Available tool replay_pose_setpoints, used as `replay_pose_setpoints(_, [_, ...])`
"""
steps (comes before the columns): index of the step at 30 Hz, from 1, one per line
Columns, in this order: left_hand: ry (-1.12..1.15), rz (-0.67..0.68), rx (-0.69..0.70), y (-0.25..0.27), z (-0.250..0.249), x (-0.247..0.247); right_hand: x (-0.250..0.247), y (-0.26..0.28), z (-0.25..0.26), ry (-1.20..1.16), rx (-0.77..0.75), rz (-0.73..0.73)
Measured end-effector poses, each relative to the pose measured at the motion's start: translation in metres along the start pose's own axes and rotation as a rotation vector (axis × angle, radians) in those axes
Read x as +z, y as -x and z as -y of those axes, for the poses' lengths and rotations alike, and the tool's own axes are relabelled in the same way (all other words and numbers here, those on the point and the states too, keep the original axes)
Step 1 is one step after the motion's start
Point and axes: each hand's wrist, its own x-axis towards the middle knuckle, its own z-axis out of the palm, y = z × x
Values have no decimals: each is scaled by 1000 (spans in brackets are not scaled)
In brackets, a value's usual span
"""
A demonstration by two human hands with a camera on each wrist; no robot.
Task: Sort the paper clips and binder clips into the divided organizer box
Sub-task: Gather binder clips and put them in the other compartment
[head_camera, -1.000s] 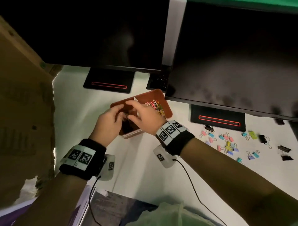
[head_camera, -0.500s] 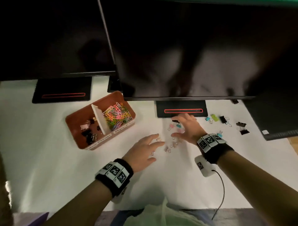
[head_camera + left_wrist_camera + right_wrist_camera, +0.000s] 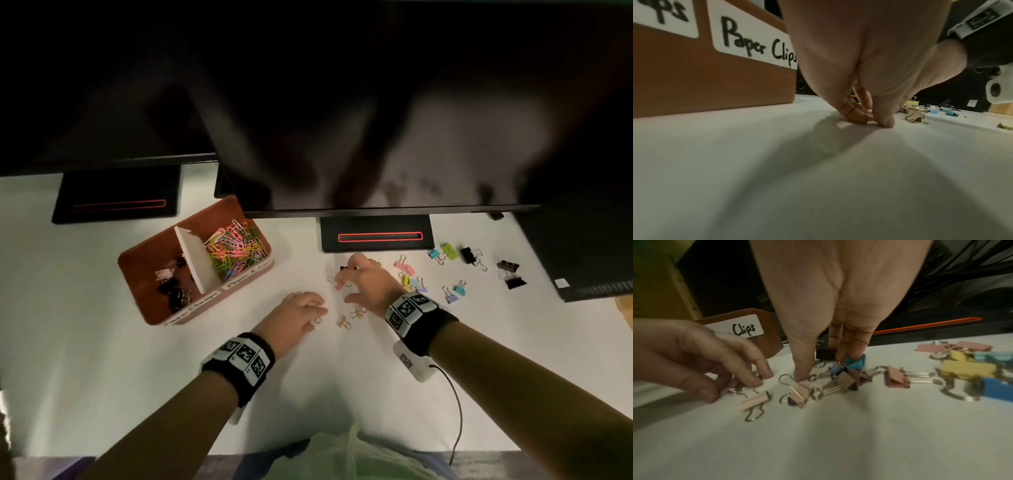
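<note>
While pressed fingertips-down on the counter (image 3: 102,359), left hand (image 3: 294,317) pinching a small binder clip (image 3: 735,386); right hand (image 3: 368,284) pinching a blue clip (image 3: 856,361) among scattered binder clips (image 3: 414,277). Left of both: organizer box (image 3: 150,253), paper clips (image 3: 236,248) in far compartment.

- You're at an office desk — two dark monitors (image 3: 376,102) stand on black bases (image 3: 375,236) over a white desktop (image 3: 85,342).
- Stationery lies about — binder clips (image 3: 452,291), and a labelled organizer box (image 3: 191,311) holding paper clips (image 3: 236,248).
</note>
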Motion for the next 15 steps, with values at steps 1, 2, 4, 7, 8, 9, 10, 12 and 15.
replay_pose_setpoints(1, [35, -16, -19, 0, 1, -1, 0, -2, 3, 5, -19, 12])
replay_pose_setpoints(2, [68, -39, -37, 0, 2, -1, -1, -4, 6, 19, -34, 22])
replay_pose_setpoints(4, [101, -73, -82, 2, 6, -2, -1, -9, 13, 62, -51, 45])
replay_pose_setpoints(7, [160, -89, -166, 6, 10, -3, -1, -17, 24, 167, -93, 74])
replay_pose_setpoints(8, [183, -91, -194, 7, 10, -4, -1, -19, 28, 190, -109, 80])
replay_pose_setpoints(9, [206, -95, -220, 9, 11, -5, 0, -20, 32, 200, -121, 88])
replay_pose_setpoints(10, [228, -100, -243, 11, 12, -6, 1, -21, 35, 204, -129, 95])
replay_pose_setpoints(12, [264, -117, -269, 18, 13, -11, 2, -20, 41, 213, -140, 107])
replay_pose_setpoints(15, [298, -157, -274, 37, 14, -25, 4, -18, 51, 151, -157, 128])
